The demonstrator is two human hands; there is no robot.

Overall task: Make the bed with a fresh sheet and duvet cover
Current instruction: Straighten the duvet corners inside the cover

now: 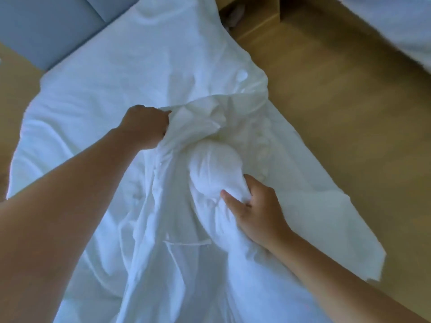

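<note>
Step in hand, as judged: feeding the duvet into its cover. The duvet cover lies crumpled across the near half of the bed, with one flap hanging off the right edge over the wooden floor. The left hand is clenched on a bunched fold of the cover, probably the rim of its opening, and lifts it. The right hand grasps a wadded duvet corner, fingers and thumb curled round the neck of the rounded lump, just beside the lifted fold.

White lies on white, so it cannot be told whether the lump already sits under a layer of the cover.

Procedure:
- Hold the left grip high and taut to spread the opening.
- Drive the wadded corner toward the cover's far corner, and let go only once it is seated there.
- Gather the hanging flap onto the bed before it drags on the floor.
</note>
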